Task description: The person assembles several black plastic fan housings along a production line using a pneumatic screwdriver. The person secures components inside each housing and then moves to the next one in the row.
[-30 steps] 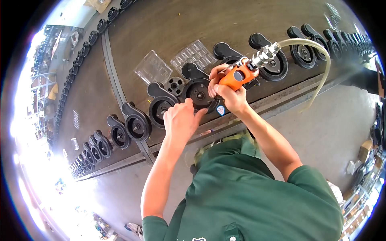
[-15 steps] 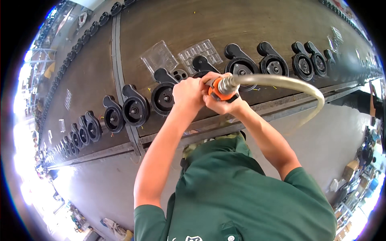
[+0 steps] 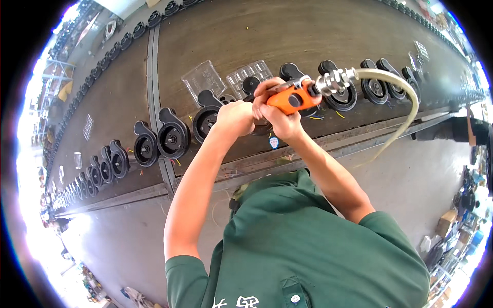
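My right hand [image 3: 279,114] is wrapped around an orange air tool [image 3: 291,100], which lies tilted with its metal hose fitting [image 3: 336,82] pointing right. Close against it on the left is my left hand [image 3: 235,119], its fingers curled in and whatever they hold hidden. Below both hands sits a black round housing with an arm [image 3: 250,84], mostly covered by them. A similar black housing [image 3: 205,120] is just left of my left hand. A small blue and white tag [image 3: 274,142] shows under my right hand.
More black housings [image 3: 173,139] run in a row along the near edge of the dark bench [image 3: 226,31]. Two clear plastic trays [image 3: 204,79] lie behind my hands. A pale hose [image 3: 411,105] loops off the tool and down past the bench's front rail.
The air tool has tipped over to the right, from its end facing up to its side showing. Its fitting and hose moved right with it. My left hand stays closed beside it.
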{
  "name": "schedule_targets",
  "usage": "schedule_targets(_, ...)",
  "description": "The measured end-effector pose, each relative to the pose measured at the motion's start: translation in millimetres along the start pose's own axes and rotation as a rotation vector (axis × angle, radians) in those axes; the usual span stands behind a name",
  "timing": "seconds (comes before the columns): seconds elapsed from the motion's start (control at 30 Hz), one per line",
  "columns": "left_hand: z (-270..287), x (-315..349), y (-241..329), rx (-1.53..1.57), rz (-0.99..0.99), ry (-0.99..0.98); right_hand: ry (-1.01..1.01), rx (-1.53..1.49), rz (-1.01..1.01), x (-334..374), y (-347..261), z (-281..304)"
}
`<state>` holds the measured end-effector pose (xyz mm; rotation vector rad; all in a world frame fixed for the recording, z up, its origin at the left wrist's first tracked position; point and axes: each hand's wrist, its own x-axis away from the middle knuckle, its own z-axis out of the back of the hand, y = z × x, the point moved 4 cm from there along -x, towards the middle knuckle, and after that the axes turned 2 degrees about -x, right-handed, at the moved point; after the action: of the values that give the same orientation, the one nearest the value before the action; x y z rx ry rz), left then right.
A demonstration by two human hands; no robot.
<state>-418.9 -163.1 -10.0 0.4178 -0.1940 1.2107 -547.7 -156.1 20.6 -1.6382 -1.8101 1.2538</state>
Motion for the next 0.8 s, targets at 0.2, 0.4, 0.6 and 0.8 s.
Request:
schedule_targets(0.2,10,-7,-2,-0.106,0.055,-0.216,0.194,-0.133,-0.056,7,30,25)
schedule_targets(0.4,4,-22,-8,-0.121,-0.039,-0.311,0.229,-0.094,-0.064,23,39,29)
schedule_targets(0.6,5,-23,-11,-0.057,0.023,-0.383,0.39,-0.128,-0.007,28,46,27)
schedule_targets(0.8,7,-25,-9,-0.066,0.015,-0.393,0.418,-0.09,0.044,28,49,29)
